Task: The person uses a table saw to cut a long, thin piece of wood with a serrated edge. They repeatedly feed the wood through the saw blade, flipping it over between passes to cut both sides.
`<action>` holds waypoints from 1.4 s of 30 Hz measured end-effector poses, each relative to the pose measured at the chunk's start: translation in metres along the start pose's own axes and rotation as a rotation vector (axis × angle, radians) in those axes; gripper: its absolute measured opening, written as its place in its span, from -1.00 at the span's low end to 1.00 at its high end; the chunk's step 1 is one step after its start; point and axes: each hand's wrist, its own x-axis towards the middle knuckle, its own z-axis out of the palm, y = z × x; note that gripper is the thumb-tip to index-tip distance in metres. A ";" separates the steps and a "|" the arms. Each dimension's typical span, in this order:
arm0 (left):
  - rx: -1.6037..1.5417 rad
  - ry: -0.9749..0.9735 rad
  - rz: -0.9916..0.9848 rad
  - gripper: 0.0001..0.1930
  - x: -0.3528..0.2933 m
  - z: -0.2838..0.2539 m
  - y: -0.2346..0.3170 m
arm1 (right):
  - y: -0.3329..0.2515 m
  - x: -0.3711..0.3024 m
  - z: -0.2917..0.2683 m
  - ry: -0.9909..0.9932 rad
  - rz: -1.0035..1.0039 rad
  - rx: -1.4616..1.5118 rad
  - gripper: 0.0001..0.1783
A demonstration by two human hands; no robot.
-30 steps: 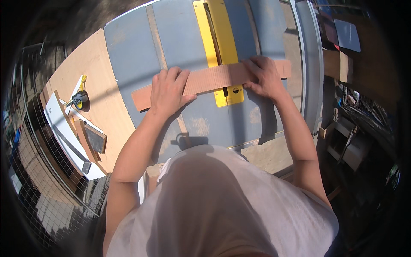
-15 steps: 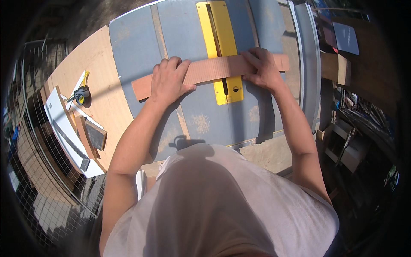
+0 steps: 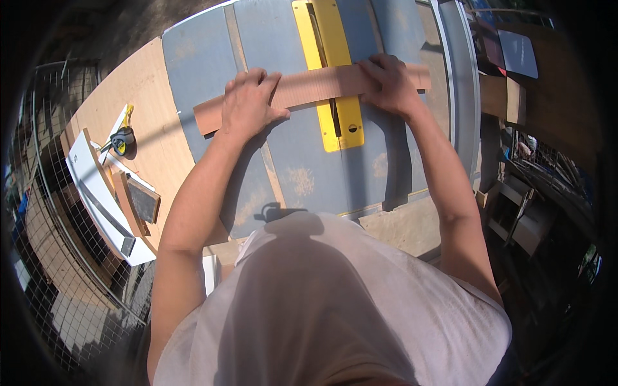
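Fingers (image 3: 255,76) half-curled, left hand (image 3: 244,106) and right hand (image 3: 394,87) grip the wooden board (image 3: 313,85).

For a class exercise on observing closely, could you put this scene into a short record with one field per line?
Left hand: holding the reddish-brown board toward its left end
Right hand: holding the board toward its right end
Board position: crosswise over the yellow plate
Plate: long, slotted, set in the grey tabletop
Left side: tape measure on a light wooden panel
Lighting: strong sunlight, with shadows
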 end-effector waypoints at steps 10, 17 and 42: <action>0.004 -0.001 -0.010 -0.14 0.009 -0.007 -0.003 | 0.000 0.012 -0.006 -0.012 0.016 -0.066 -0.06; -0.008 0.008 -0.014 -0.14 0.020 -0.012 -0.002 | 0.012 0.022 -0.007 -0.041 0.055 -0.012 -0.05; -0.530 -0.387 -0.216 -0.25 0.075 -0.071 -0.023 | 0.024 0.086 -0.089 -0.298 0.101 0.221 -0.38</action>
